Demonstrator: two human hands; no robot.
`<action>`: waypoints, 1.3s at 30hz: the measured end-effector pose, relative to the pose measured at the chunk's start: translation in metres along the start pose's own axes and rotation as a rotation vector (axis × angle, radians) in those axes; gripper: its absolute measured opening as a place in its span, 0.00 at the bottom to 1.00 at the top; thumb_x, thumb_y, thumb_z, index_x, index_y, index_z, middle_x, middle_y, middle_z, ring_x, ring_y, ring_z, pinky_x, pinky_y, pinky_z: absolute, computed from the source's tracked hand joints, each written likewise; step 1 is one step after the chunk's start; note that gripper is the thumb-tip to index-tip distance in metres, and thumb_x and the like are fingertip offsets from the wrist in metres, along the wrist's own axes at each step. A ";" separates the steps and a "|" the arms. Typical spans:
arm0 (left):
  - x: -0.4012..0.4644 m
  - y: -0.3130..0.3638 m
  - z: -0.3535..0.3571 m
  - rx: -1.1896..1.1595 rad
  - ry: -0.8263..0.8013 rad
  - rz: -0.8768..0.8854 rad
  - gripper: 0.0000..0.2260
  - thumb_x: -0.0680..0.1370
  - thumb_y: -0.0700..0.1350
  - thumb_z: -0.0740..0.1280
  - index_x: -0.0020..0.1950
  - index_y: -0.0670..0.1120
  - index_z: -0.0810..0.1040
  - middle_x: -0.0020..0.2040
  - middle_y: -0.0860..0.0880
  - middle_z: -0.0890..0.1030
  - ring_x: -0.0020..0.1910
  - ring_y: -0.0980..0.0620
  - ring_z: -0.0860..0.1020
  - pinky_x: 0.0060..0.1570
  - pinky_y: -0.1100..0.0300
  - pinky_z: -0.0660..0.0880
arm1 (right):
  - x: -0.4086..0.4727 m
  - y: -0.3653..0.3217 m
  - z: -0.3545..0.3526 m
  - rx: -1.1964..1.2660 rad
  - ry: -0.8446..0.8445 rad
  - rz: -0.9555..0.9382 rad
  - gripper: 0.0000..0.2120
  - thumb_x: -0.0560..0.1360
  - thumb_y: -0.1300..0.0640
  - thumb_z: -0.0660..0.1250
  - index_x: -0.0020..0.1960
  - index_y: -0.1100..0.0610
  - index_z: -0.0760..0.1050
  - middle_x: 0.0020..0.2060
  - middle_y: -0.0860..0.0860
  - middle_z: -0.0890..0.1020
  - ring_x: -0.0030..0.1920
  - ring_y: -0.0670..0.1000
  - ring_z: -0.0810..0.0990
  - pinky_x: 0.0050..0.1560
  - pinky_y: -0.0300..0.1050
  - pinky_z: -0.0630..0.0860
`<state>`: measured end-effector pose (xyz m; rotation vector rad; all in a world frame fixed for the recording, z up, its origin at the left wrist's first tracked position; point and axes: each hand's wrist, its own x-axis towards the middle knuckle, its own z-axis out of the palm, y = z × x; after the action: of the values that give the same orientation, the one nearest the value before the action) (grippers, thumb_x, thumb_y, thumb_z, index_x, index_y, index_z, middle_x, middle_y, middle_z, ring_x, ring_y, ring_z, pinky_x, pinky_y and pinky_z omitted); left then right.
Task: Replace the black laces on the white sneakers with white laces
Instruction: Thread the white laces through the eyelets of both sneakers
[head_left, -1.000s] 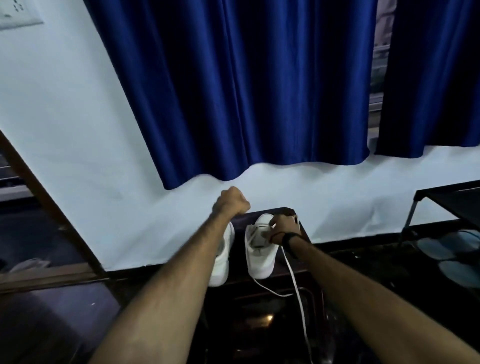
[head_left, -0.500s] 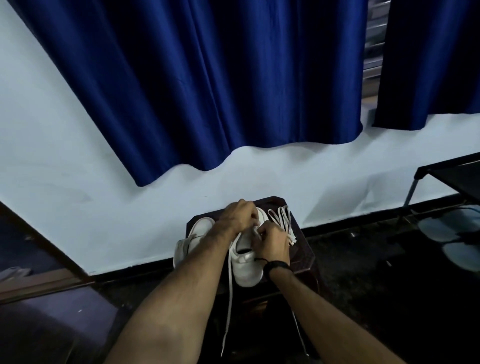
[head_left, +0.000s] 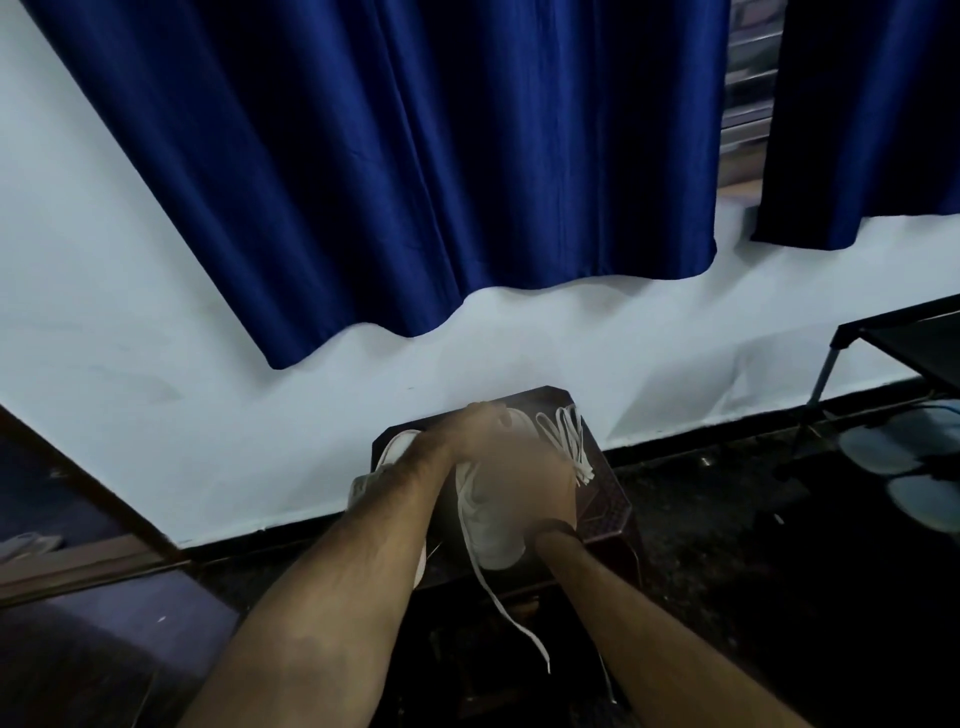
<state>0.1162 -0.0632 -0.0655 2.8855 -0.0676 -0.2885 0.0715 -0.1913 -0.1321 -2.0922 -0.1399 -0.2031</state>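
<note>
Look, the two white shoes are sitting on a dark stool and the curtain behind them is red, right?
Almost. The curtain is dark blue, not red; the head view shows it hanging against the white wall. The rest holds: both white shoes sit on the dark stool, with both hands on the right-hand one.

Two sneakers sit side by side on the surface at lower centre, spare laces to their right, curtain on the wall behind.

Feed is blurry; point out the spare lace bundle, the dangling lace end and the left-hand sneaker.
spare lace bundle (head_left: 569, 441), head view, middle of the strands.
dangling lace end (head_left: 524, 631), head view, hanging strand.
left-hand sneaker (head_left: 397, 449), head view, visible upper.
</note>
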 end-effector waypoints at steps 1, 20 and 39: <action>0.001 0.000 0.002 0.022 -0.004 0.008 0.08 0.78 0.47 0.66 0.56 0.48 0.77 0.58 0.48 0.77 0.58 0.49 0.76 0.58 0.54 0.73 | 0.000 -0.001 0.000 0.002 0.001 -0.003 0.04 0.70 0.59 0.68 0.38 0.53 0.75 0.38 0.52 0.81 0.41 0.56 0.80 0.40 0.50 0.77; 0.003 0.004 0.011 0.025 0.075 0.056 0.11 0.75 0.40 0.66 0.56 0.48 0.79 0.55 0.48 0.81 0.54 0.48 0.78 0.54 0.52 0.75 | -0.007 0.001 -0.001 0.047 0.052 0.019 0.01 0.71 0.59 0.69 0.41 0.55 0.76 0.40 0.51 0.81 0.43 0.55 0.80 0.42 0.51 0.77; -0.039 0.008 0.030 -0.341 0.436 -0.530 0.21 0.72 0.56 0.68 0.62 0.47 0.77 0.60 0.44 0.80 0.61 0.43 0.77 0.54 0.53 0.74 | -0.008 0.006 0.001 0.093 0.136 -0.035 0.03 0.70 0.61 0.72 0.41 0.57 0.77 0.38 0.53 0.81 0.42 0.56 0.80 0.41 0.48 0.76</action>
<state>0.0718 -0.0747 -0.0846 2.5065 0.7494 0.2275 0.0652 -0.1934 -0.1390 -1.9779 -0.1026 -0.3528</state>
